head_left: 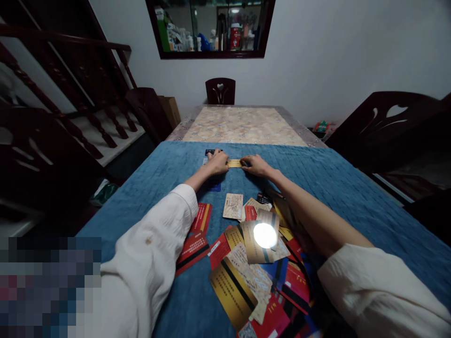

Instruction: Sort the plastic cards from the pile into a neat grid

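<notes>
A small gold card [235, 163] lies on the blue cloth between my two hands. My left hand [218, 162] is closed at its left end, with fingers partly hidden. At the right end, my right hand [256, 165] has its fingertips curled onto the card's edge. Just beyond my left hand a black card [211, 152] shows, and a blue card [216, 187] peeks out below that wrist. Nearer to me sits a beige printed card [233, 206]. A loose heap of gold, red and blue cards, including a gold card with a dark stripe [234, 293], spreads between my forearms.
Two red cards [192, 251] lie beside my left sleeve. Bright glare covers part of the heap. Blue cloth [148, 188] covers the near tabletop; beyond it is patterned stone [243, 123]. Dark wooden chairs [220, 91] stand around the table, and a railing [63, 40] is at left.
</notes>
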{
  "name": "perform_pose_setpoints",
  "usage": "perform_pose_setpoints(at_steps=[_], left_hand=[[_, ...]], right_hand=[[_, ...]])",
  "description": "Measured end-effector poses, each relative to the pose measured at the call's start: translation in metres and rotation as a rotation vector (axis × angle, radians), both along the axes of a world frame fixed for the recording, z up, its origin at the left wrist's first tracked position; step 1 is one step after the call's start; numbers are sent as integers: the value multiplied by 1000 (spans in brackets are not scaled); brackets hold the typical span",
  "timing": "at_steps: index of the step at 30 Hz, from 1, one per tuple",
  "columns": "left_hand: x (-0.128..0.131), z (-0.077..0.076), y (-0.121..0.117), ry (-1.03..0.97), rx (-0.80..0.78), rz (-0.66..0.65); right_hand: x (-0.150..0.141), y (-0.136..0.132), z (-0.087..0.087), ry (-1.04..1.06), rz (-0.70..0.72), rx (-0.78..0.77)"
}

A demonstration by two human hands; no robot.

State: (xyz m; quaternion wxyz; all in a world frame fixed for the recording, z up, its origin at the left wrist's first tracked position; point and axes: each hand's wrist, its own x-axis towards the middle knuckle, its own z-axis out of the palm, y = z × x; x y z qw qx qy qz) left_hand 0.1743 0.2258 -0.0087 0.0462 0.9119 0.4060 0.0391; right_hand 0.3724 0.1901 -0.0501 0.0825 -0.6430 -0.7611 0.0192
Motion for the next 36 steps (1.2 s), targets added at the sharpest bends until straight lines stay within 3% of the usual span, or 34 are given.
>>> perform_pose_setpoints(at_steps=[9,15,24,30,36], left_hand=[[-44,16,-57,-113,115,-33],[-83,21,-105,-82,125,-9],[-133,30,-170,90,86,81],[-153,38,-197,258,-44,99],[-156,33,-213,327,-131,75]], right_hand=[[-24,-40,19,-36,-58,106],[-59,-77,35,40,86,174],[-126,-141,41,115,418,160],[-153,-172,38,88,534,85],[-164,-184,33,17,612,19]])
